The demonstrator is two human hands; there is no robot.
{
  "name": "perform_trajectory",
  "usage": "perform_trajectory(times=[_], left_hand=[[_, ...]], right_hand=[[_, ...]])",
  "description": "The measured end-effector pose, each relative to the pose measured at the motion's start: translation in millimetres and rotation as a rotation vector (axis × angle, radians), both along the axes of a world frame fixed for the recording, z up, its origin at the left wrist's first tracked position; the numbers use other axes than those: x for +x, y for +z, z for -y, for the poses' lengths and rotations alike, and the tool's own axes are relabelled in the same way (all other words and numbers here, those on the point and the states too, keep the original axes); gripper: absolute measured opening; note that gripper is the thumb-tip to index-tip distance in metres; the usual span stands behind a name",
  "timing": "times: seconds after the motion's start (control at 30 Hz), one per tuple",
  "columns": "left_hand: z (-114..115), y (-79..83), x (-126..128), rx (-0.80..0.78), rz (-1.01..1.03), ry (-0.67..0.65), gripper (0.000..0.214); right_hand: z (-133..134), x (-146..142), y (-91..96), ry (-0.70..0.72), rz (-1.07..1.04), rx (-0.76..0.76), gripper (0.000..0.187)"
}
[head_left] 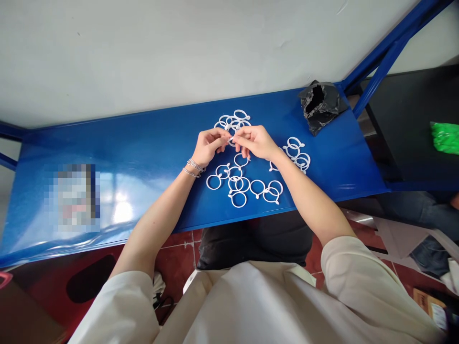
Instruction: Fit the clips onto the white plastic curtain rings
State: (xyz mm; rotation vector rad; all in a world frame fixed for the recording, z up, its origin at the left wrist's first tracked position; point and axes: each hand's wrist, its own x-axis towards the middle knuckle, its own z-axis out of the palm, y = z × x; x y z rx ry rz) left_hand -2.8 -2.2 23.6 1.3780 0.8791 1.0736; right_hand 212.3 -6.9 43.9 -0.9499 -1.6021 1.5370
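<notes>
My left hand [210, 145] and my right hand [255, 141] meet over the blue table [143, 148], fingers pinched together on a small white plastic ring [231, 139] between them. A chain of linked white rings [244, 185] lies on the table just below my hands. A pile of loose white rings [234, 119] sits just beyond my fingers. Another small heap of rings [297, 154] lies to the right of my right wrist. Thin bracelets circle my left wrist.
A crumpled black plastic bag [320, 106] lies at the back right of the table. A blurred box [75, 197] sits at the left. A blue frame post [383, 52] rises at the right, with a green object [445, 137] on a dark surface beyond.
</notes>
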Motion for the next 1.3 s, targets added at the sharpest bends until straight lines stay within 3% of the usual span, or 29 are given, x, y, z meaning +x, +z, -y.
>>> perform_trajectory(times=[0.33,0.6,1.03,1.3], left_hand=[[-0.4,-7.0,1.0,0.018,0.001,-0.017,0.041],[2.3,1.0,3.0,-0.038,0.011,-0.014,0.043],[0.5,1.1,1.7,-0.057,-0.041,0.001,0.039],[2.4,1.0,1.7,-0.064,-0.051,-0.006,0.041]], right_hand=[[-1.0,-1.9,0.3,0.019,-0.097,-0.163,0.038],[-3.0,-3.7,-3.6,-0.02,-0.07,-0.227,0.024],[-1.0,-4.0,11.3,-0.027,0.0,-0.307,0.028],[-2.8,-5.9,6.5,-0.027,0.003,-0.317,0.028]])
